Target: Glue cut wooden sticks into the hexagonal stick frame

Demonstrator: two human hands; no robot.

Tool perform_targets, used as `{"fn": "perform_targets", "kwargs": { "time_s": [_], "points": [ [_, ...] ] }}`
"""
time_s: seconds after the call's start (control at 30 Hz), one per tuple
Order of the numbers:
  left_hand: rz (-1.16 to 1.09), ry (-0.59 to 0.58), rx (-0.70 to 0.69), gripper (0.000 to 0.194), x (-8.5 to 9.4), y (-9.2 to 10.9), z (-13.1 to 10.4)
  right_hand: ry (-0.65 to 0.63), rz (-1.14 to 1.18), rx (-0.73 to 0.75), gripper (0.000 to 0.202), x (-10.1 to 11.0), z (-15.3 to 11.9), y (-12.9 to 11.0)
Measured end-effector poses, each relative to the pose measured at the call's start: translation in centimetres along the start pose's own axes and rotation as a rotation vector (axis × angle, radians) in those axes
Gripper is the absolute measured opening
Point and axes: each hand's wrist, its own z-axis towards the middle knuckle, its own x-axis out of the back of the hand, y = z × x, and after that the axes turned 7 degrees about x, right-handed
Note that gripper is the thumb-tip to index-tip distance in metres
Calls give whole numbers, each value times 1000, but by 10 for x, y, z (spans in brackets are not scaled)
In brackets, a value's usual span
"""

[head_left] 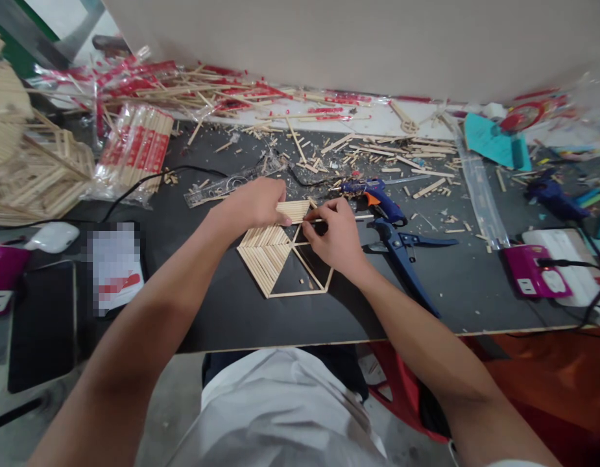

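A hexagonal frame (266, 258) of wooden chopsticks lies flat on the dark table in front of me. Its left and upper sections are filled with sticks laid side by side; the lower and right ones are open. My left hand (253, 206) grips the top of this frame, thumb pressed on the upper sticks. In a pinch, my right hand (336, 239) holds a thin wooden chopstick (364, 217) over the frame's upper right, its far end sticking out to the right. A blue hot glue gun (384, 200) and a blue-handled cutter (401, 259) lie right of that hand.
Bundled chopsticks in red-printed wrappers (137, 152) lie at the left, near a stick-built structure (41, 168). Cut stick scraps (397, 152) litter the back. A phone (43, 324), a purple socket block (536, 271) and a second glue gun (555, 194) flank the work area.
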Motion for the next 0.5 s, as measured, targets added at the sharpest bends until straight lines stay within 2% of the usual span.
{"fn": "perform_targets", "kwargs": {
  "time_s": [0.2, 0.37, 0.43, 0.5],
  "points": [
    [56, 10, -15, 43, 2, 4, -5, 4, 28, 0, 11, 0, 1, 0],
    [140, 62, 2, 35, 1, 11, -15, -6, 42, -8, 11, 1, 2, -1],
    [155, 84, -21, 28, 12, 18, -25, -13, 47, 0, 12, 1, 2, -2],
    [120, 119, -73, 25, 34, 28, -44, -4, 51, 0, 12, 0, 3, -3]
  ]
}}
